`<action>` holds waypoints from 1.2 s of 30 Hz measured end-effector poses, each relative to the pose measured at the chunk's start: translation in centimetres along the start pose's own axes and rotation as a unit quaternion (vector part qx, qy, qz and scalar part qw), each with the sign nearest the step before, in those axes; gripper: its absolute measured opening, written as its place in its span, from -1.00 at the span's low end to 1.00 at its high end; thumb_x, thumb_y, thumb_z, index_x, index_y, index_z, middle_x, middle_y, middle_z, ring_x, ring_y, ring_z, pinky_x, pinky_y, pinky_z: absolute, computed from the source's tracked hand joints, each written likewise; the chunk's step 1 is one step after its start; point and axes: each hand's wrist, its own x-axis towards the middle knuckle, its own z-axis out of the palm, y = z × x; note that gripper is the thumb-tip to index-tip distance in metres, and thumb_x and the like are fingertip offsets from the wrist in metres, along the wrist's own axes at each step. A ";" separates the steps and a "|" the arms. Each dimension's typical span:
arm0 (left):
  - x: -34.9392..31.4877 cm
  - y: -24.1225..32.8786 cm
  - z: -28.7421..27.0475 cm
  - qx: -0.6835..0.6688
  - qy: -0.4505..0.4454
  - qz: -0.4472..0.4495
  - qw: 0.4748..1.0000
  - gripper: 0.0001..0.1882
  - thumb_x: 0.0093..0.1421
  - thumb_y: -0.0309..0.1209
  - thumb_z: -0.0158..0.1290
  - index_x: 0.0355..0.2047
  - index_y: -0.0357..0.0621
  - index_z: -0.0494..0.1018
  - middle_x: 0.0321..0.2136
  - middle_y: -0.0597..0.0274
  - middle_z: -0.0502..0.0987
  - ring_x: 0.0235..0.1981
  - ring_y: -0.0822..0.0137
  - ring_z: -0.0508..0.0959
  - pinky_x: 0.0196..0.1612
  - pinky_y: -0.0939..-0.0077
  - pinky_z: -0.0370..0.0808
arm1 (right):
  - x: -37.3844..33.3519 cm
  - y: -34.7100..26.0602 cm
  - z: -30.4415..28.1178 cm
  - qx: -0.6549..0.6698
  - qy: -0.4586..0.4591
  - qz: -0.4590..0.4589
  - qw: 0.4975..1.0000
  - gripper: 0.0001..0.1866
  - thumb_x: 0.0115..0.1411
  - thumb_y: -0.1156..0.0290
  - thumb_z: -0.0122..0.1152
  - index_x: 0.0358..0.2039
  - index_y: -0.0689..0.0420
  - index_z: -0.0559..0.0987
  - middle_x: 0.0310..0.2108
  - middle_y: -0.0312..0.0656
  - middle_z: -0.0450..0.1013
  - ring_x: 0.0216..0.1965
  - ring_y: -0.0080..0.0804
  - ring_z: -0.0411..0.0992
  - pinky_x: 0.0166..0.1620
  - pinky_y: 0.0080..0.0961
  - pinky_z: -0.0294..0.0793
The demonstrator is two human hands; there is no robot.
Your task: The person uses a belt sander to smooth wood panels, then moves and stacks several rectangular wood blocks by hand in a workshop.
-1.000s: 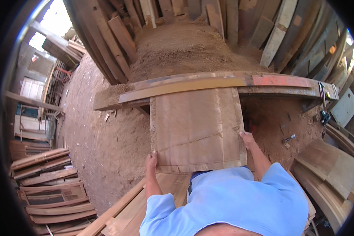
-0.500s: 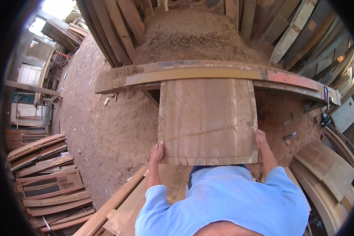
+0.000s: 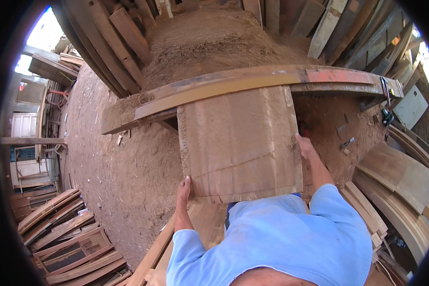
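A wide, dusty wooden panel (image 3: 236, 143) lies between my hands, its far end up against the long wooden beam (image 3: 214, 97). A thin, slanting ridge of sawdust crosses its near part. My left hand (image 3: 183, 189) grips the panel's left edge near the close corner, thumb on top. Farther up on the opposite side, my right hand (image 3: 304, 145) is closed on the right edge, with its fingers hidden beneath. The panel's near end reaches my waist.
Tall planks lean at the far left (image 3: 105, 43) and far right (image 3: 329, 28), with heaped sawdust (image 3: 205, 43) between. Stacked frames (image 3: 74, 243) lie at the left, boards (image 3: 395, 176) at the right. Lumber (image 3: 209, 221) sits close by me. A hand tool (image 3: 349, 142) rests on the floor.
My view has turned, so the beam and panel now look tilted, left side lower. Both hands keep their hold on the panel's edges.
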 end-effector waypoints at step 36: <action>-12.8 -5.4 5.2 0.035 0.099 0.049 0.993 -0.52 0.38 -0.07 -0.08 -0.34 -0.35 0.46 -0.51 -0.11 0.50 -0.45 0.14 0.48 -0.29 0.21 0.42 | -1.8 -1.6 -2.5 -0.252 0.115 -0.149 0.949 -0.50 0.36 0.10 0.05 -0.34 0.40 0.57 -0.48 -0.22 0.45 -0.39 -0.48 0.30 -0.27 -0.38 0.37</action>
